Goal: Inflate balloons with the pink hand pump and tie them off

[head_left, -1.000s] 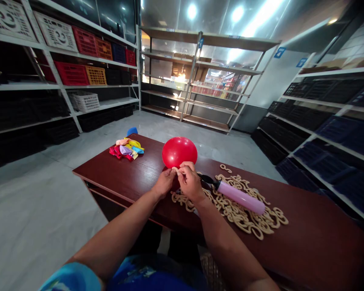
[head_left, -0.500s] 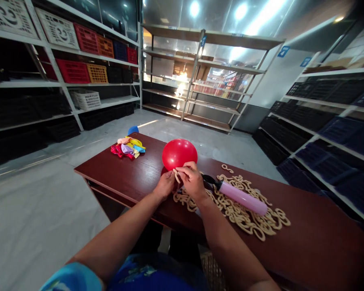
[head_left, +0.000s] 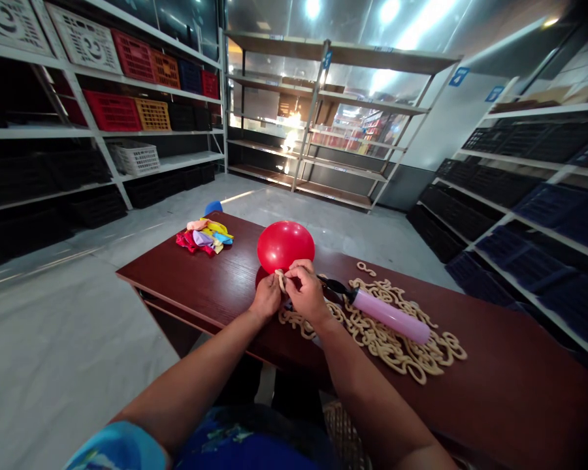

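Observation:
A blown-up red balloon point(head_left: 286, 245) stands just beyond my fingertips, its neck end toward me. My left hand point(head_left: 265, 297) is closed on a small beige S-shaped hook point(head_left: 281, 282), held against the balloon's neck. With thumb and forefinger, my right hand point(head_left: 308, 292) pinches at the balloon's neck beside the hook; the fingers hide most of the neck itself. To the right of that hand, a pink hand pump point(head_left: 391, 316) with a black end lies across a heap of beige hooks point(head_left: 389, 356).
A dark red-brown table point(head_left: 215, 287) carries everything. Limp coloured balloons point(head_left: 204, 236) lie at its far left, and a single hook point(head_left: 366, 268) lies apart near the back edge. Shelves with crates point(head_left: 112, 111) line the left wall; more racks point(head_left: 524, 176) stand right.
The hook at the balloon's neck has turned more upright between my fingers. My right fingers have shifted slightly at the neck. The whole view has moved a little.

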Demonstrator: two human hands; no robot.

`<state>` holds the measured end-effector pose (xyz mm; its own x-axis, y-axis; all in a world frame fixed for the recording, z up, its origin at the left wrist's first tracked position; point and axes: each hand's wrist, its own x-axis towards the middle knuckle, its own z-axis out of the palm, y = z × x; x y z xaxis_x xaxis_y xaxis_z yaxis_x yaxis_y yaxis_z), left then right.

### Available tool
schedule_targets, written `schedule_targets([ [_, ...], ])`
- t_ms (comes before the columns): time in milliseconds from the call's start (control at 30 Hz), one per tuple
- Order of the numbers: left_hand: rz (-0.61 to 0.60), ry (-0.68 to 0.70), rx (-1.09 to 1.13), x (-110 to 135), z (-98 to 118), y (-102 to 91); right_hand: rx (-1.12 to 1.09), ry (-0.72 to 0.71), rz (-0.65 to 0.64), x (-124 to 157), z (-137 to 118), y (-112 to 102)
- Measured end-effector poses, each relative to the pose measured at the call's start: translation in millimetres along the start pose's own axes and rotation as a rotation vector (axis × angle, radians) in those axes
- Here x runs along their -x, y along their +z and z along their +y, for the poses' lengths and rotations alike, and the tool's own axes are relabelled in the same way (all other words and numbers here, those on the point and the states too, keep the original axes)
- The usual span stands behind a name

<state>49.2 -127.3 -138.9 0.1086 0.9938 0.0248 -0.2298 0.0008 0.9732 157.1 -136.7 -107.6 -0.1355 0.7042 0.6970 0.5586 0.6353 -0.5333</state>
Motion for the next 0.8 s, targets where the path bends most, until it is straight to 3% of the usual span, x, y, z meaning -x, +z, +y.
schedule_targets([
  [133,-0.09,-0.084,0.118,3,6,-2.2,0.002,0.004,0.0,0,1,-1],
  [300,-0.248,-0.15,0.254,4,15,-6.5,0.005,0.047,0.102,1,0,0],
  [700,-0.301,-0.411,0.247,20,22,0.5,0.046,0.143,0.291,0,8,-4],
  [800,-0.328,-0.396,0.22,22,22,3.5,0.071,0.155,0.324,-1,13,-3],
])
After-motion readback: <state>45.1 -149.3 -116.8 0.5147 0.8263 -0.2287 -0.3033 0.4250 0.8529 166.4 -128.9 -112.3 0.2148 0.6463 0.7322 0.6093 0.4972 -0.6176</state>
